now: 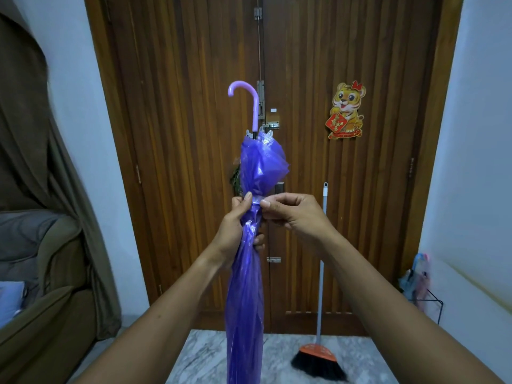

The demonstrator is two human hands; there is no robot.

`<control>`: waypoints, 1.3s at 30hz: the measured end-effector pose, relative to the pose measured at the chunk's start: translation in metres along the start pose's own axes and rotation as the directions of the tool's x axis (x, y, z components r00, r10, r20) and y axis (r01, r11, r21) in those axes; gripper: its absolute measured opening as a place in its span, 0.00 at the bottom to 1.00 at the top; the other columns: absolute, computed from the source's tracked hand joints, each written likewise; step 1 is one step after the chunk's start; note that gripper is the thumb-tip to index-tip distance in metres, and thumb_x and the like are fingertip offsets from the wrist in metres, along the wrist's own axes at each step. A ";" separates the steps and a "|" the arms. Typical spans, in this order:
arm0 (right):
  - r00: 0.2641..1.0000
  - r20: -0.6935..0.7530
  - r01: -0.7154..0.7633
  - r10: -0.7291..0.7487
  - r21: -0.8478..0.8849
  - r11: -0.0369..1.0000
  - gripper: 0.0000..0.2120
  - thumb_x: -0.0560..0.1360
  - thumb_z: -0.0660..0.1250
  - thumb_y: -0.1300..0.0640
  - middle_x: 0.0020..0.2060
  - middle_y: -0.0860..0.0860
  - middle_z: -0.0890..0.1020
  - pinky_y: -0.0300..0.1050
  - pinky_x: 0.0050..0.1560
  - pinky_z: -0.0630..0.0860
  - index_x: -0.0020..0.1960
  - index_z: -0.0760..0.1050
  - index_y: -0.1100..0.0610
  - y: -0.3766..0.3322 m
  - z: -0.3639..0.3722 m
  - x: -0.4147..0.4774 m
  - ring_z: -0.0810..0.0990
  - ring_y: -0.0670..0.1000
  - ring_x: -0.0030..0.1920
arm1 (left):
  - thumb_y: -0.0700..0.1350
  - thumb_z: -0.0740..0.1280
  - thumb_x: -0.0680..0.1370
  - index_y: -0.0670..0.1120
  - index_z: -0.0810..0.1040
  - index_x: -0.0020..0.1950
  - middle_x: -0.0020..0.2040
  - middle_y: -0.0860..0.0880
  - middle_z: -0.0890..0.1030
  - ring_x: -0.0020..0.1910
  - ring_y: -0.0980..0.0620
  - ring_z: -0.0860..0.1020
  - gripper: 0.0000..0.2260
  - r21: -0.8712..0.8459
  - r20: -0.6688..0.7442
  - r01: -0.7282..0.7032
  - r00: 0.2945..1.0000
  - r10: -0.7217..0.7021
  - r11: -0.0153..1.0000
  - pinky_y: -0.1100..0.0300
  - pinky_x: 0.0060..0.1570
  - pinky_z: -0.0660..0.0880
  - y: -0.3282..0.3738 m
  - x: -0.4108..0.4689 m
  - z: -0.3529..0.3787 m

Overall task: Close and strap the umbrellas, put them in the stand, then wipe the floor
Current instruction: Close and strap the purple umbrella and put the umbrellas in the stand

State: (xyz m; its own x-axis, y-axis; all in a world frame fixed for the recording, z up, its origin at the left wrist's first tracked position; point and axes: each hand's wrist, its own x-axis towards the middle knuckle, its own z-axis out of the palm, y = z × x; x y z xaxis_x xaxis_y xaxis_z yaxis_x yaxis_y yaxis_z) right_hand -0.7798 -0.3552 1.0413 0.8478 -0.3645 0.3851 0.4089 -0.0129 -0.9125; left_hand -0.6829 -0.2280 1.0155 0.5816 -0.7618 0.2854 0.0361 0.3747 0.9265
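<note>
Head view: a purple umbrella (245, 286) stands folded and upright in front of the door (180, 106), with its hook handle (250, 103) on top. The left hand (235, 225) wraps round the middle of the umbrella and holds it tight. The right hand (293, 212) pinches the thin strap (256, 200) against the umbrella, right next to the left thumb. A broom (318, 356) leans on the door. A tiger sticker (347, 112) is stuck on the door. The stand (432, 300) sits right of the door, with more umbrellas (418, 275) in it.
</note>
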 end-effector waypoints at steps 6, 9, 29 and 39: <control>0.998 -0.070 -0.001 0.005 0.048 0.999 0.09 0.74 0.73 0.64 0.46 0.61 0.86 0.40 0.47 0.83 0.52 0.83 0.68 0.008 0.006 0.000 0.85 0.53 0.44 | 0.57 0.62 0.81 0.51 0.66 0.59 0.37 0.44 0.70 0.22 0.52 0.69 0.14 -0.109 0.004 -0.012 1.000 0.013 0.994 0.61 0.24 0.69 -0.005 0.004 -0.005; 0.993 -0.066 -0.085 0.095 0.130 0.988 0.06 0.73 0.74 0.65 0.43 0.58 0.87 0.41 0.46 0.84 0.50 0.84 0.65 0.007 0.007 0.004 0.86 0.51 0.40 | 0.56 0.61 0.81 0.50 0.65 0.59 0.36 0.44 0.70 0.21 0.53 0.69 0.12 -0.146 0.023 -0.030 0.999 0.034 0.989 0.62 0.23 0.69 -0.003 0.004 -0.007; 0.960 -0.053 -0.264 0.275 0.160 0.951 0.04 0.73 0.73 0.67 0.33 0.54 0.85 0.43 0.41 0.84 0.41 0.80 0.62 0.009 0.029 0.022 0.84 0.48 0.31 | 0.54 0.60 0.82 0.38 0.79 0.58 0.39 0.40 0.82 0.32 0.45 0.81 0.20 0.126 -0.059 -0.125 0.989 0.133 0.984 0.57 0.34 0.79 0.003 0.008 -0.042; 0.965 -0.049 -0.251 0.258 0.126 0.960 0.10 0.69 0.75 0.64 0.34 0.54 0.85 0.48 0.49 0.82 0.49 0.80 0.64 0.016 0.047 0.038 0.84 0.48 0.32 | 0.56 0.64 0.79 0.40 0.83 0.45 0.35 0.38 0.80 0.30 0.45 0.80 0.19 0.095 0.017 -0.151 0.988 0.150 0.984 0.57 0.32 0.78 0.013 0.013 -0.064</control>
State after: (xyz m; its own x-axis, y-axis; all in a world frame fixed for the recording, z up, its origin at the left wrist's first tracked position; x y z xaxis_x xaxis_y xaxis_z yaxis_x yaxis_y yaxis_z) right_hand -0.7249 -0.3259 1.0480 0.9073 -0.4002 0.1292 0.2225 0.1960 -0.9550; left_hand -0.6226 -0.1996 1.0156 0.5666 -0.7055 0.4257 -0.1301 0.4335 0.8917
